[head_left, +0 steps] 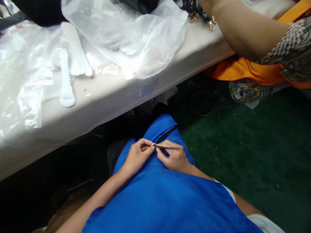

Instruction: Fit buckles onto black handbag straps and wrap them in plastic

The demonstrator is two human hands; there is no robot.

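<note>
I see a pale table [102,97] across the top, with crumpled clear plastic bags [126,35] and white serrated plastic strips [66,81] lying on it. A co-worker's arm [243,29] reaches over an orange cloth [245,71]; metal clasps [201,16] lie nearby. Green floor [255,145] spreads below.

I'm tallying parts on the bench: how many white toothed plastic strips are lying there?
3 that I can make out: one long strip near the table's front edge, and two overlapping strips just behind it. Others may be hidden under the clear plastic bags.

You wore a bright blue apron [160,197] over your lap, a white sleeve [263,223] edging your right arm, both forearms bare.
</note>
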